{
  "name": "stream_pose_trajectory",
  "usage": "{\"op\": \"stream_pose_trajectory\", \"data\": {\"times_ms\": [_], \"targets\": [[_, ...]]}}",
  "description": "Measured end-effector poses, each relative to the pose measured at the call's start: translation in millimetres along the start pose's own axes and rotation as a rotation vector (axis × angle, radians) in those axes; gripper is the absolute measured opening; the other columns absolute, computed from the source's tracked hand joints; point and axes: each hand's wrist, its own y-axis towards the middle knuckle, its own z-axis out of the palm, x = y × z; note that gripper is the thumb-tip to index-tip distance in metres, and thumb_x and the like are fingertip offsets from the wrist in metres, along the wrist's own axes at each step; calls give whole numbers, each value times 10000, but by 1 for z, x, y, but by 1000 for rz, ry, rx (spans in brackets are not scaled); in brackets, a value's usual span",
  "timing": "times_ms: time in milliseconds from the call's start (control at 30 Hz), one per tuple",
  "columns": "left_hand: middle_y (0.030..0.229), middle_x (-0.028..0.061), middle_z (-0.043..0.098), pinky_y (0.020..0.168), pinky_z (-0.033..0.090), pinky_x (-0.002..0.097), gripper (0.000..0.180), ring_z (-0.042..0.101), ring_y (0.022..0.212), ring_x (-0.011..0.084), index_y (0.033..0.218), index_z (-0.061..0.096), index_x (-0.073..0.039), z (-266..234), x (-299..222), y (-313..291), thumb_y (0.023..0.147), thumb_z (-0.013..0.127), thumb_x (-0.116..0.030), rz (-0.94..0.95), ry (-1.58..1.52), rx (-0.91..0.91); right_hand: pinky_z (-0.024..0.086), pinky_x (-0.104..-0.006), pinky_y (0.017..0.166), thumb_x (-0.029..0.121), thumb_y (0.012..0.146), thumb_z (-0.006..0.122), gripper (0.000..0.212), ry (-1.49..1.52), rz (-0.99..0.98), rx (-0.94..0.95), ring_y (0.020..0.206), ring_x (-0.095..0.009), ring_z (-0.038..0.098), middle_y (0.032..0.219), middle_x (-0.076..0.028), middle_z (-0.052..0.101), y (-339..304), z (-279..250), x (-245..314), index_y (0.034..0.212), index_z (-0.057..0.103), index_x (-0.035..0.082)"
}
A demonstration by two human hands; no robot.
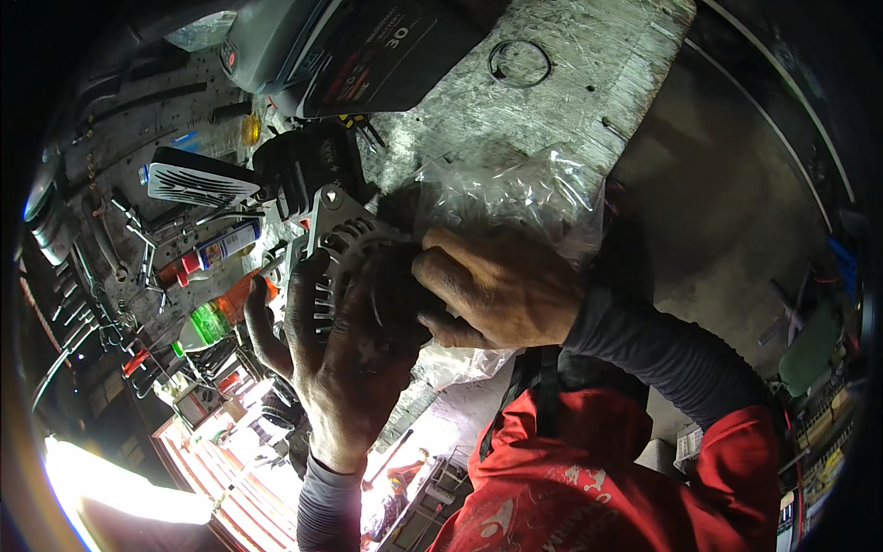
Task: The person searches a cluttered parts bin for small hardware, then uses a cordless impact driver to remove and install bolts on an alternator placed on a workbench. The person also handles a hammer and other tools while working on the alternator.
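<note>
A silver alternator with a slotted metal housing and a mounting lug is held over the bench. My left hand is wrapped round its near side, the fingers spread along the vents. From the right, my right hand closes its curled fingers on the dark rounded end of the alternator. The fingertips are partly hidden there, so any small part between them cannot be made out. Under my right hand and beyond it lies a crumpled clear plastic bag.
The worn metal bench carries a large dark power-tool box and a wire ring. To the left are a black power-tool battery, a blue-white tube, a green bottle and several wrenches. A bright lamp glows lower left.
</note>
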Motion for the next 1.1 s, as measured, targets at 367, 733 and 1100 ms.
{"op": "stream_pose_trajectory", "data": {"times_ms": [367,733,1100], "targets": [[1368,-117,632,1208,263,595,504,566,1281,194,1292,713,-244,3,-3,6,801,809,-303,106,17,-51,510,-476,722,371,858,747,422,303,461,-45,804,-388,647,894,-222,630,10,13,28,975,640,-20],[1309,-28,667,1210,260,641,500,545,1319,232,1287,705,-182,0,-11,7,815,790,-320,95,-32,-93,562,-454,842,358,911,739,495,110,179,14,977,-363,659,1246,-179,579,-10,-6,15,1250,562,43],[1265,-69,705,1196,305,592,444,631,1202,178,1270,723,-186,3,-13,12,829,770,-216,115,14,-150,554,-476,753,389,795,794,488,91,133,-21,863,-355,662,1047,-165,613,6,9,7,1045,598,19]]}}
